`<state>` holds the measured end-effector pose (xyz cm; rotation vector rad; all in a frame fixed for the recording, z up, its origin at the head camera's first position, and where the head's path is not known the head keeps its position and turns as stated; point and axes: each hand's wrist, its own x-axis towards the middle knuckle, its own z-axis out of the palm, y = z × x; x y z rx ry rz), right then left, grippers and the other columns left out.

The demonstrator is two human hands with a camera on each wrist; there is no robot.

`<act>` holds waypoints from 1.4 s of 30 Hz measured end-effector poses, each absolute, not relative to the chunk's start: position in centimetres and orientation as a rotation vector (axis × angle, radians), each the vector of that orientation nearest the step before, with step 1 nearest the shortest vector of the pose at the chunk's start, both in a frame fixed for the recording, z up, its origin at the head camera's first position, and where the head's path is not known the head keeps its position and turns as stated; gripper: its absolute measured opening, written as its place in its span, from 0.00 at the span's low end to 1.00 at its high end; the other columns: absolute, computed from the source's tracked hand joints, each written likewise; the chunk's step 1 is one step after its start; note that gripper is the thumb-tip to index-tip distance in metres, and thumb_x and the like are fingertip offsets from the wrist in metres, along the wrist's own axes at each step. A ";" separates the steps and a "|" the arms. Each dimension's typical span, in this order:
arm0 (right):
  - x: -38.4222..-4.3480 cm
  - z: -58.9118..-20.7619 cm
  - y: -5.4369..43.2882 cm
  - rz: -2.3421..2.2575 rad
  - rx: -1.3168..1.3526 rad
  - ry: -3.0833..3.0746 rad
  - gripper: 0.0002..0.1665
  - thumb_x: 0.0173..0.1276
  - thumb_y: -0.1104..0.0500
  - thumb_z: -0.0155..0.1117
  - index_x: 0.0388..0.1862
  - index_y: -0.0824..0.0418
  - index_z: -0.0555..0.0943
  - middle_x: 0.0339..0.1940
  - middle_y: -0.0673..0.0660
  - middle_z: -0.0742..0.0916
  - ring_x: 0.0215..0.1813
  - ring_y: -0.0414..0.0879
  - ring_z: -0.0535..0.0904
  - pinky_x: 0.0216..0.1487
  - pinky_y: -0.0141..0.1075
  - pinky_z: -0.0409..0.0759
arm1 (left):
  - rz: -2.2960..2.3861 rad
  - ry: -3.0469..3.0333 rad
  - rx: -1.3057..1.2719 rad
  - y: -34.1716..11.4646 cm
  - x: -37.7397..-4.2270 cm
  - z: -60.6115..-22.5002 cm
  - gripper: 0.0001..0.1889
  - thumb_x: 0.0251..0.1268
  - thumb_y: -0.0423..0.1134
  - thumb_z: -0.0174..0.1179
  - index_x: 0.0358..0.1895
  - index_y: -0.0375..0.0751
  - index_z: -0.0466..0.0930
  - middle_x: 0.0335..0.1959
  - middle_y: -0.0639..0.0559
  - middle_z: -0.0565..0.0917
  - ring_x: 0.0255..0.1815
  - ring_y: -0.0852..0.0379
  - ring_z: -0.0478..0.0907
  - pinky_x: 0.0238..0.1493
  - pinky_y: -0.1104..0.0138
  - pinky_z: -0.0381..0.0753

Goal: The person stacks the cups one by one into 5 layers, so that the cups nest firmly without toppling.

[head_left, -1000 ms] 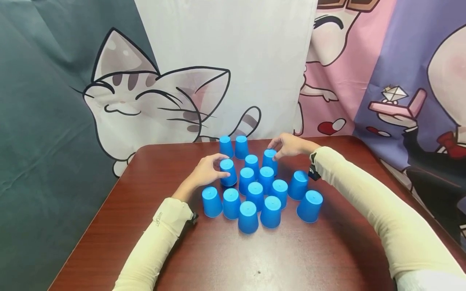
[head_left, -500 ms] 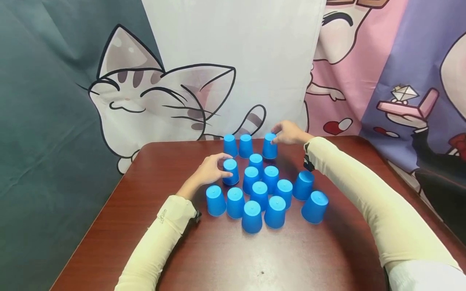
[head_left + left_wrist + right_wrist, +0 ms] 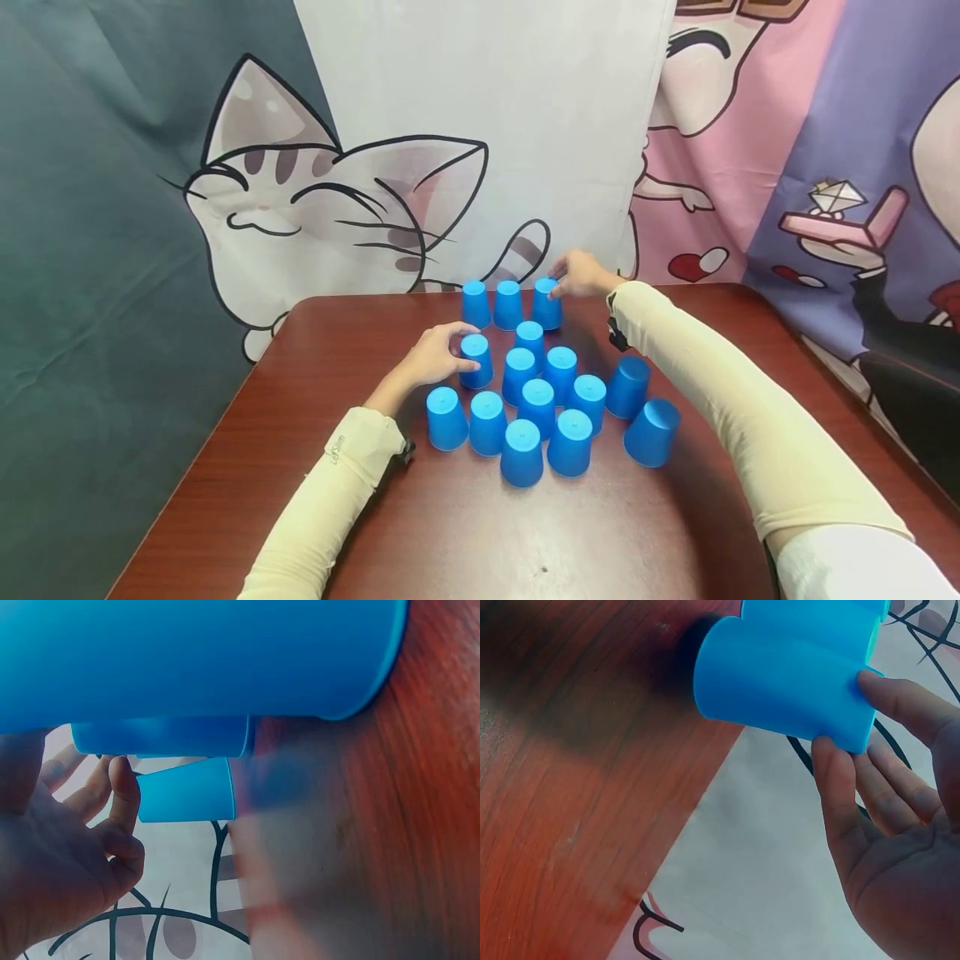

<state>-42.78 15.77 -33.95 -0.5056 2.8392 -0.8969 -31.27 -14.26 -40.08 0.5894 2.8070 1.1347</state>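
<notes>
Upside-down blue cups stand on the table. My right hand (image 3: 581, 273) pinches a blue cup (image 3: 547, 307) near its base, at the right end of a back row of three. In the right wrist view, thumb and fingertips meet that cup (image 3: 787, 682) near its narrow end, and it overlaps the neighbouring cup (image 3: 810, 626). My left hand (image 3: 435, 357) holds another blue cup (image 3: 476, 363) in front of that row, thumb on the near side and fingers behind. A large blue cup (image 3: 195, 660) fills the top of the left wrist view, partly hiding the left hand (image 3: 67, 847).
Several more cups, including a front one (image 3: 521, 454), form a loose cluster in the middle. Two cups, the nearer one (image 3: 651, 433) among them, stand at its right. The brown table (image 3: 300, 467) ends at a cartoon-printed curtain (image 3: 570, 108) behind the back row.
My right hand has carried its cup away from the cluster to the back, then leftward beside the two back cups. My left hand stays at its cup. The head view has shifted slightly.
</notes>
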 end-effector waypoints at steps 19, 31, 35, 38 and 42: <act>-42.7 -35.6 15.6 -0.907 -0.477 2.829 0.30 0.58 0.65 0.75 0.59 0.74 0.77 0.56 0.71 0.82 0.58 0.63 0.79 0.59 0.49 0.78 | 1.032 2.852 0.463 -13.6 -30.6 -40.1 0.31 0.56 0.49 0.73 0.64 0.51 0.75 0.56 0.50 0.82 0.55 0.48 0.79 0.48 0.45 0.80; -42.4 -35.0 16.9 -0.990 -0.484 2.738 0.31 0.63 0.70 0.68 0.64 0.75 0.71 0.59 0.74 0.80 0.57 0.66 0.80 0.52 0.50 0.82 | 1.017 2.863 0.429 -13.3 -30.5 -39.8 0.31 0.56 0.49 0.73 0.65 0.51 0.75 0.58 0.49 0.81 0.58 0.46 0.77 0.51 0.42 0.78; -42.2 -34.4 17.7 -1.013 -0.483 2.754 0.30 0.63 0.67 0.67 0.63 0.73 0.73 0.59 0.73 0.81 0.58 0.65 0.80 0.56 0.53 0.79 | 1.000 2.864 0.419 -13.4 -30.8 -39.6 0.32 0.56 0.49 0.73 0.65 0.51 0.74 0.58 0.49 0.81 0.58 0.46 0.78 0.50 0.42 0.78; -41.5 -33.8 18.0 -1.013 -0.533 2.762 0.28 0.62 0.64 0.68 0.61 0.71 0.75 0.57 0.72 0.82 0.58 0.63 0.80 0.59 0.53 0.77 | 0.991 2.873 0.405 -13.6 -31.0 -39.7 0.31 0.56 0.49 0.74 0.64 0.51 0.75 0.57 0.50 0.81 0.57 0.47 0.78 0.50 0.43 0.79; -39.4 -33.3 18.5 -0.996 -0.689 2.719 0.25 0.63 0.63 0.70 0.58 0.71 0.78 0.51 0.69 0.86 0.54 0.61 0.82 0.54 0.52 0.80 | 0.981 2.876 0.429 -13.8 -31.1 -40.0 0.31 0.56 0.49 0.73 0.64 0.50 0.75 0.56 0.49 0.82 0.56 0.47 0.78 0.50 0.43 0.78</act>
